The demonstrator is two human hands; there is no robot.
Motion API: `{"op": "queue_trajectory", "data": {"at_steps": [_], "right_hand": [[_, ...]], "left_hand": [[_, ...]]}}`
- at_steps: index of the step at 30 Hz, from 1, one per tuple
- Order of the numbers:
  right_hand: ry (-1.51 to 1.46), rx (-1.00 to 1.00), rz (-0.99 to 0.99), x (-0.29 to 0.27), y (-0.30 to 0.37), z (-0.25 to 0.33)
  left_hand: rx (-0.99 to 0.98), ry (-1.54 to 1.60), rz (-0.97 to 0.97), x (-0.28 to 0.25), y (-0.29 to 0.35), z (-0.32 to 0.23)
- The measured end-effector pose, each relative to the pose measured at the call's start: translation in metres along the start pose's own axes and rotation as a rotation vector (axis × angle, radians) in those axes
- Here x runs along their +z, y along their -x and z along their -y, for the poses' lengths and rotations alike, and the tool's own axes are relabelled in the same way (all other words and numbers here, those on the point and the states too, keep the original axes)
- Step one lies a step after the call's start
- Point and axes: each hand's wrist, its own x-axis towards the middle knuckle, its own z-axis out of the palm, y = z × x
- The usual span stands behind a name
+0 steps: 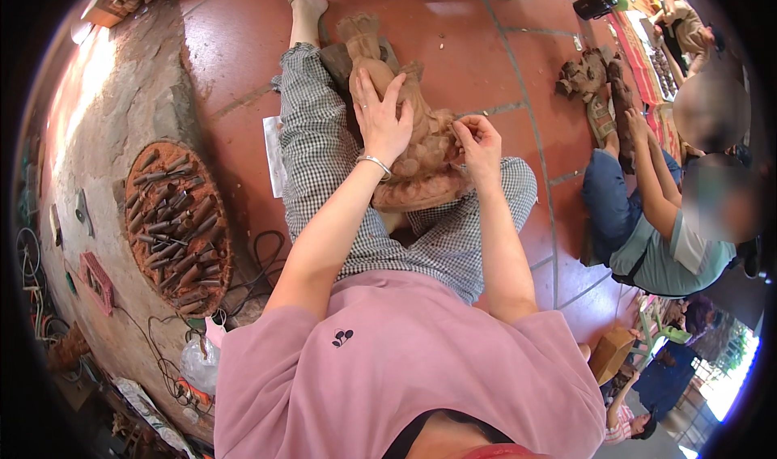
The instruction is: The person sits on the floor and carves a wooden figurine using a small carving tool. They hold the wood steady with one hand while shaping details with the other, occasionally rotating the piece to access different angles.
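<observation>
Carved brown wooden figure (425, 147) lies over black-and-white checked trousers (312, 127) of seated person (405, 337), above red tiled floor (469, 46). Left hand (382, 123): grip spread wide, fingers laid flat on figure's far part. Right hand (479, 147): fingertips drawn together at figure's right edge; cannot tell whether grip holds anything. Dark cylindrical tools (174, 224) in oval rust-brown tray (164, 151), at grey stone slab's (97, 159) right edge.

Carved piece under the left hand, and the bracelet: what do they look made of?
Carved piece: probably wood, seemingly unvarnished, from its matte brown surface and cut relief; clay isn't ruled out. Bracelet: likely polished metal, from its silvery shine; which metal, I can't tell.
</observation>
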Motion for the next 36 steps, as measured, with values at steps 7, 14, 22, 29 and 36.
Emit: {"op": "queue_trajectory", "data": {"at_steps": [7, 14, 22, 29, 36], "right_hand": [[0.487, -0.418, 0.022, 0.023, -0.002, 0.024], [0.63, -0.445, 0.163, 0.014, 0.008, 0.034], [0.509, -0.634, -0.082, 0.041, -0.004, 0.01], [0.68, -0.464, -0.095, 0.035, 0.014, 0.018], [0.262, -0.133, -0.033, -0.031, 0.074, 0.01]], "left_hand": [[0.003, 0.002, 0.004, -0.002, 0.001, 0.002], [0.069, 0.005, -0.031, 0.002, -0.002, 0.013], [0.186, 0.02, -0.024, 0.007, -0.009, 0.013], [0.16, 0.04, 0.055, 0.004, -0.008, 0.018], [0.089, 0.273, 0.034, -0.009, -0.001, 0.017]]}}
